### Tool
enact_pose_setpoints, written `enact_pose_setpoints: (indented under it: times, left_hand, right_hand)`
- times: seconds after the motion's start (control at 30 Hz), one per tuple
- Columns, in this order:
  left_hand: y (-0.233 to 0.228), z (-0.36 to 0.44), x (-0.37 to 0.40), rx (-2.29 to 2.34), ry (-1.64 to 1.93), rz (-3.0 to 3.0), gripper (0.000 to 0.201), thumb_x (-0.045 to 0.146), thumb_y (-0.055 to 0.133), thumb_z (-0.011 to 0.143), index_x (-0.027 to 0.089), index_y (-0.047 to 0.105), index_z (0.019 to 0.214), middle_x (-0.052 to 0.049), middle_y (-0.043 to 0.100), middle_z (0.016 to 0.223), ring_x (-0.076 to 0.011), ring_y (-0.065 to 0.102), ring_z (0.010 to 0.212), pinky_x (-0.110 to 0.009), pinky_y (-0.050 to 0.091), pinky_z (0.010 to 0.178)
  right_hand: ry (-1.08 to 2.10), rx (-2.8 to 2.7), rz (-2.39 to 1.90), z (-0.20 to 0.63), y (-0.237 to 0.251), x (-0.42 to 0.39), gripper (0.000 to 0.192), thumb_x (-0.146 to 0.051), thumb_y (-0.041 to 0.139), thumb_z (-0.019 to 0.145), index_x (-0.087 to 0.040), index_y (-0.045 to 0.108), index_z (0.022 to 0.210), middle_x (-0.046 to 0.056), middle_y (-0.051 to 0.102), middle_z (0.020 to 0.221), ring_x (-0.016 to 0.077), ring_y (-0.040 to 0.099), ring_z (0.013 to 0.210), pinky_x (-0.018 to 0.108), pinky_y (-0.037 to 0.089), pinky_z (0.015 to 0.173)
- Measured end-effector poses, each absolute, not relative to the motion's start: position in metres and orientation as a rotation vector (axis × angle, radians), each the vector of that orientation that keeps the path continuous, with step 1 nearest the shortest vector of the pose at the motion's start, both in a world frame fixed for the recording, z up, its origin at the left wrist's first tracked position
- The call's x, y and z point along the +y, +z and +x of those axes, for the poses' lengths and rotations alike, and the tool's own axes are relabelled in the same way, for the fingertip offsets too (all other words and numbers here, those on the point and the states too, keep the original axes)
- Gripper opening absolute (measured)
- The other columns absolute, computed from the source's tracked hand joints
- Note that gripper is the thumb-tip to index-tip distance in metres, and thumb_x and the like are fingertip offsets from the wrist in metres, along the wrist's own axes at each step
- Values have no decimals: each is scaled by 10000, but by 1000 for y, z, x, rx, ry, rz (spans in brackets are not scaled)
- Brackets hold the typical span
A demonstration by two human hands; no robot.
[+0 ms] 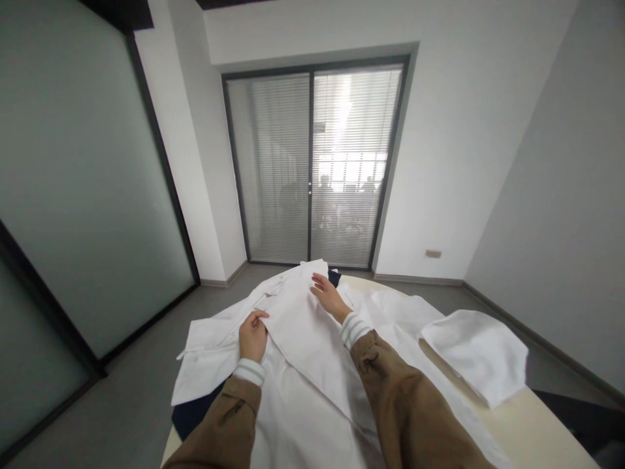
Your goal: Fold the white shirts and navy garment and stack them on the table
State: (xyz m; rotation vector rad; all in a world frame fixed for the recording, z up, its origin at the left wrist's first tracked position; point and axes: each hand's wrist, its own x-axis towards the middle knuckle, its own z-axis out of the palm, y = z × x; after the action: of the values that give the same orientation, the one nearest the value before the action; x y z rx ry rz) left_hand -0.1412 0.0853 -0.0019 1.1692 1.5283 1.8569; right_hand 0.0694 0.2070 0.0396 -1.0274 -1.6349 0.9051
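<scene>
Left hand [252, 335] pinches white coat [297, 339] front edge; right hand [328, 296] flat, open near collar (far end). Keep fabric taut, smooth outward before folding on worktop [532, 430].

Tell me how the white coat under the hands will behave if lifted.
The white coat probably goes floppy: it drapes over the table edge in soft folds. Likely light, since the left hand pinches its edge easily. It may slide.

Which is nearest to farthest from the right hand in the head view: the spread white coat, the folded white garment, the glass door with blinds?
From the right hand:
1. Spread white coat, directly under the palm, touching.
2. Folded white garment, on the table's right side.
3. Glass door with blinds, across the room at the far wall.
</scene>
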Motion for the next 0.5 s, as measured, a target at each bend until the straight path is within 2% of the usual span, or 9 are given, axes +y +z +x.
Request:
enact_pose_setpoints:
  times: [0.07,0.17,0.27,0.37,0.43,0.5]
  left_hand:
    - [-2,-141,86,1544,1839,1137,200,319,468,669,201,599,763,1,616,609,-180,585,537,-275,450,526]
    - [1,-139,85,1546,1829,1107,287,395,397,732,197,595,796,0,613,614,-180,572,524,-277,437,502]
    - [2,-138,84,1591,1819,1150,297,440,519,698,185,622,811,-8,631,672,-182,572,582,-282,444,548]
    - [1,-140,83,1658,1818,1215,274,402,606,653,182,643,812,-9,625,697,-184,551,617,-297,451,608]
    - [0,-141,82,1692,1807,1261,243,381,600,678,185,652,811,-17,623,706,-198,553,639,-326,467,659]
    - [1,-141,81,1714,1803,1305,203,344,591,707,188,658,820,-40,642,778,-221,578,709,-365,483,745]
  right_hand:
    - [850,-1641,-1138,84,28,202,445,-190,572,806,-194,551,1251,121,611,1290,206,600,1158,392,457,1024]
    - [735,-1671,-1303,118,18,189,358,-158,563,795,-174,610,1150,107,670,1123,208,650,991,397,487,960]
    - [593,-1737,-1403,163,22,171,326,-141,563,789,-167,629,1107,97,677,1075,207,644,925,389,490,934]
    - [420,-1774,-1469,218,39,149,353,-155,562,798,-162,617,1147,118,640,1178,242,594,1068,415,422,1024]
    - [263,-1762,-1545,258,53,134,403,-178,549,818,-149,588,1218,156,584,1279,299,501,1223,468,339,1090]
    - [-109,-1739,-1775,299,63,118,471,-242,532,846,-161,535,1310,173,548,1334,352,450,1278,514,333,1075]
